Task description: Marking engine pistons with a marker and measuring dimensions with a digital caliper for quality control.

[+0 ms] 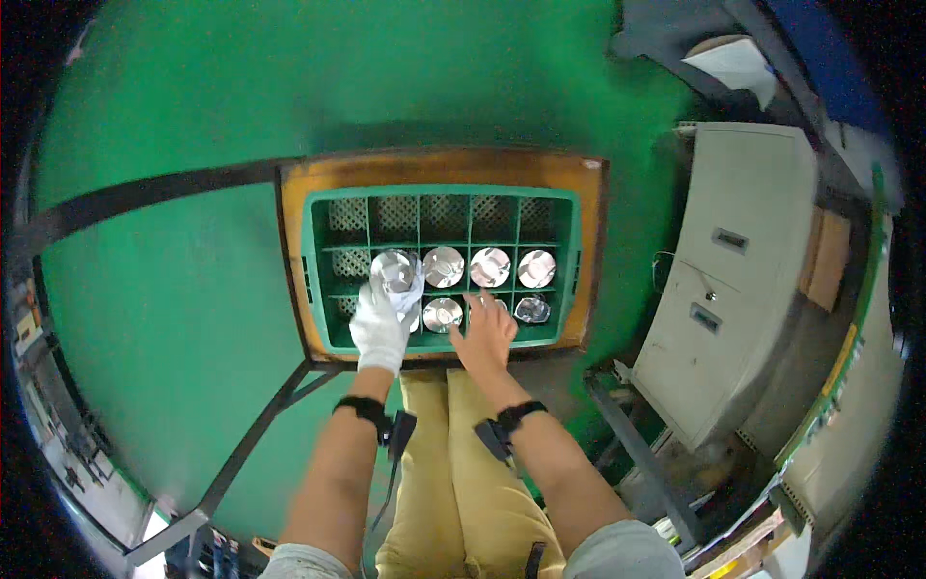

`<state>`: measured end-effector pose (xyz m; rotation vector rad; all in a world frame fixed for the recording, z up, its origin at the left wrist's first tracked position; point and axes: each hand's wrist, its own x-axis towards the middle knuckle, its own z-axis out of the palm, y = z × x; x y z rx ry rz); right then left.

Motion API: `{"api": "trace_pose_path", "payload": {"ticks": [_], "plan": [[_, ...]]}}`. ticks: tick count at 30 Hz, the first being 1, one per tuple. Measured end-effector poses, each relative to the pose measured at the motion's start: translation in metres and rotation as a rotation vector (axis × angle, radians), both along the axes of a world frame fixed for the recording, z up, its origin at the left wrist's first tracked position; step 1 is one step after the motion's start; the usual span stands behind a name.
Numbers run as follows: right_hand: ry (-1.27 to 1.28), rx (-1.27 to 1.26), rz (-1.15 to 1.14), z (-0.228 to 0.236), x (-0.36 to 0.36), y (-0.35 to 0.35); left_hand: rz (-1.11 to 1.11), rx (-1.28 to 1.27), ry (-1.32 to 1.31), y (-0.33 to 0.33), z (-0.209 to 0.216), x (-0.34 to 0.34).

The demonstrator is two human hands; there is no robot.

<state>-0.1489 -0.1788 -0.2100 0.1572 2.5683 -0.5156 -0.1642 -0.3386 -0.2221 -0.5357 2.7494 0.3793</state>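
The metal piece (pixel 392 265) is round and shiny, and sits left of the middle of the frame, above the second column of the green crate (pixel 444 190). It lies at the upper end of the left hand (pixel 379 330), to the upper left of the right hand (pixel 489 338).

The left hand wears a white glove and grips the piece around its lower edge, fingers partly closed, with white material showing on both sides. Which fingertips press on it cannot be told.

The right hand is bare, its fingers bent and parted, reaching over the crate's bottom row at the centre of the frame. Its fingertips are near a round piece (pixel 501 306) that they partly hide; whether they touch it cannot be told.

To the right of the gripped piece, three shiny discs (pixel 444 267) fill the middle row. Below them, another disc (pixel 443 316) lies just left of the right hand, and a clear-looking piece (pixel 531 309) occupies the crate's lower right compartment.
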Motion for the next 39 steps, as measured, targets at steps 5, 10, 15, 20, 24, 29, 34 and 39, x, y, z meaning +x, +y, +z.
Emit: {"api": "trace_pose_path", "payload": {"ticks": [5, 10, 15, 20, 24, 29, 34, 39], "plan": [[-0.216, 0.153, 0.085, 0.069, 0.076, 0.115, -0.175, 0.078, -0.41, -0.006, 0.09, 0.072], [-0.379, 0.301, -0.008, 0.173, 0.186, 0.207, -0.402, 0.052, -0.626, -0.072, 0.176, 0.144], [-0.476, 0.216, -0.216, 0.243, 0.269, 0.238, -0.706, -0.212, -0.511, -0.12, 0.217, 0.172], [-0.267, 0.092, -0.264, 0.329, 0.245, 0.221, -0.696, -0.034, -0.813, -0.129, 0.244, 0.154], [-0.08, -0.026, -0.397, 0.384, 0.25, 0.22, -1.142, -0.047, -0.57, -0.033, 0.271, 0.116], [0.21, -0.123, -0.505, 0.394, 0.314, 0.244, -1.147, -0.063, -0.466, 0.052, 0.247, 0.079], [0.412, -0.124, -0.615, 0.394, 0.391, 0.3, -1.172, -0.032, -0.172, 0.188, 0.277, 0.109], [0.58, 0.107, -0.932, 0.426, 0.498, 0.366, -0.69, 0.666, -0.544, 0.367, 0.357, 0.17]]}}
